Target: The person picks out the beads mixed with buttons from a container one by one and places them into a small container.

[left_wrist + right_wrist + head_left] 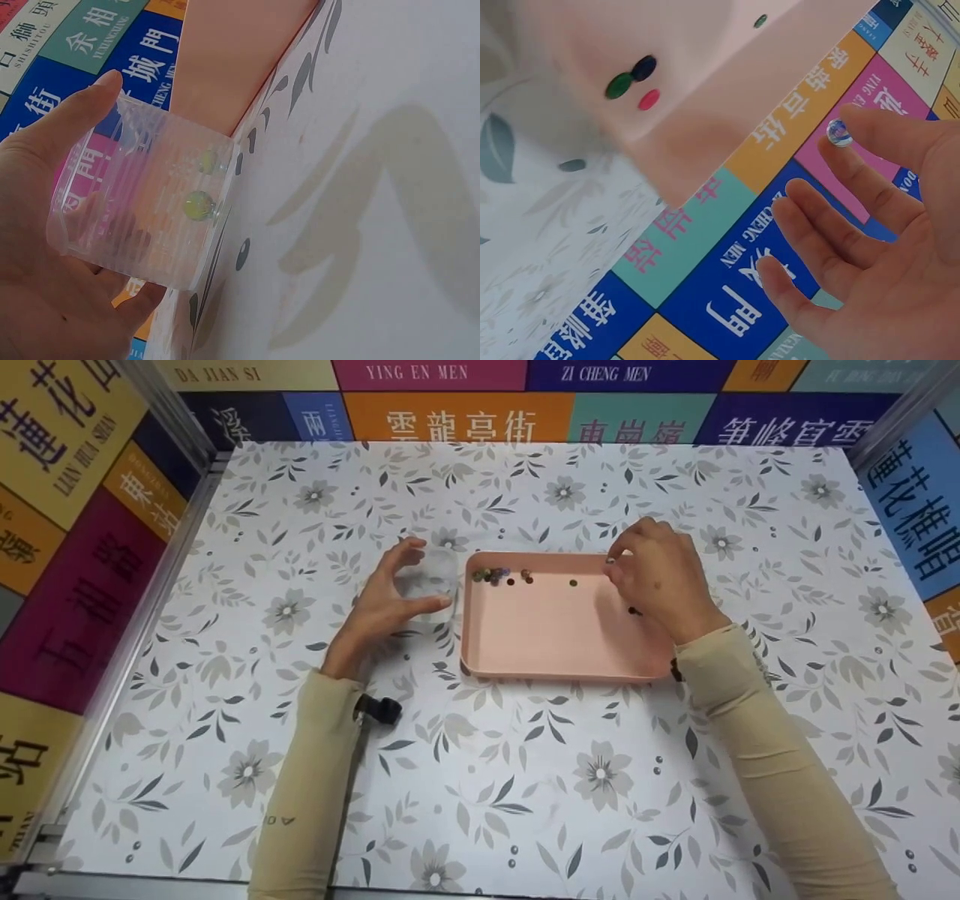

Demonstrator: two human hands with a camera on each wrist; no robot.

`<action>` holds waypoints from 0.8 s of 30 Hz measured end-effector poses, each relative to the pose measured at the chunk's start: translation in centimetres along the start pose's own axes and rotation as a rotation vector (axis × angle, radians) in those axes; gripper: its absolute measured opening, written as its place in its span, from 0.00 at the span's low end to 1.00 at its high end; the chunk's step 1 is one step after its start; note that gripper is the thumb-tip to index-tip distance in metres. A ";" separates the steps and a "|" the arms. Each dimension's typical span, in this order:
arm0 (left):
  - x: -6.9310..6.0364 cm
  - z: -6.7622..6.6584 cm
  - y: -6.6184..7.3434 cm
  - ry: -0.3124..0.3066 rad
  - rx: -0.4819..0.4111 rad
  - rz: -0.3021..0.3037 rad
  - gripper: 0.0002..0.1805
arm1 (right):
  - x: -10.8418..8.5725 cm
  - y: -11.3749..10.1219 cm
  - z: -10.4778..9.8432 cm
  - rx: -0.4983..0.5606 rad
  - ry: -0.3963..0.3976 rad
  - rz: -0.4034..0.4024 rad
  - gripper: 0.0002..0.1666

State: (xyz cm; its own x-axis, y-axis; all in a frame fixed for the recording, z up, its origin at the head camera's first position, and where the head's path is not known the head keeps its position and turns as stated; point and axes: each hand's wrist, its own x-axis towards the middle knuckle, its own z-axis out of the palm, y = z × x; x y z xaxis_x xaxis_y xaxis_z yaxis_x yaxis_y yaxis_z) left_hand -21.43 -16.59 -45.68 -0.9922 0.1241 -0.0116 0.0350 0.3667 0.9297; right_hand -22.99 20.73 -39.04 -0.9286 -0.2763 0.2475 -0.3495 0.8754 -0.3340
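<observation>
My left hand (377, 601) curls around a clear plastic container (142, 191) just left of the pink tray (547, 675). Through its ribbed wall a yellow-green marble (199, 205) shows, with another beside it. Over the tray's right end, my right hand (660, 577) pinches a clear glass marble (839, 133) with a bluish swirl between thumb and index finger; the other fingers are spread apart. Several marbles (491, 576) cluster in the tray's far left corner. Small flat discs lie in it too, including a green disc (619, 85), a dark disc (644, 68) and a red disc (649, 99).
The table is covered with a white floral cloth (495, 780). Coloured panels with Chinese place names (457, 420) stand along the back and both sides. A metal frame edge (150, 885) runs along the front.
</observation>
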 end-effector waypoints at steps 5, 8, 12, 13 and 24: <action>-0.1 0.0 0.2 -0.007 -0.027 -0.016 0.53 | 0.2 -0.7 0.1 -0.004 -0.006 -0.007 0.09; -0.1 0.0 0.2 -0.010 -0.031 -0.017 0.53 | 0.2 -1.2 0.0 -0.004 -0.009 -0.009 0.09; 0.0 0.0 0.1 -0.007 -0.021 -0.003 0.52 | 0.2 -1.6 -0.1 -0.006 -0.011 -0.018 0.10; 0.0 0.0 -0.1 -0.004 -0.018 0.004 0.52 | 0.2 -1.7 -0.1 -0.006 -0.012 -0.022 0.10; 0.0 0.2 0.0 0.007 -0.009 0.011 0.52 | 0.6 -3.0 -0.1 0.020 -0.028 -0.025 0.11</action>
State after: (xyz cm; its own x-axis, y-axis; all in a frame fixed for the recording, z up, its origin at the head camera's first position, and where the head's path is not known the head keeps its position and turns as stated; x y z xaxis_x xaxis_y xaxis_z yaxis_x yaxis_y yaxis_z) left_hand -21.39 -16.43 -45.72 -0.9926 0.1217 0.0012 0.0449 0.3568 0.9331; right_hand -22.50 18.00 -37.85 -0.9228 -0.3090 0.2302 -0.3745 0.8601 -0.3464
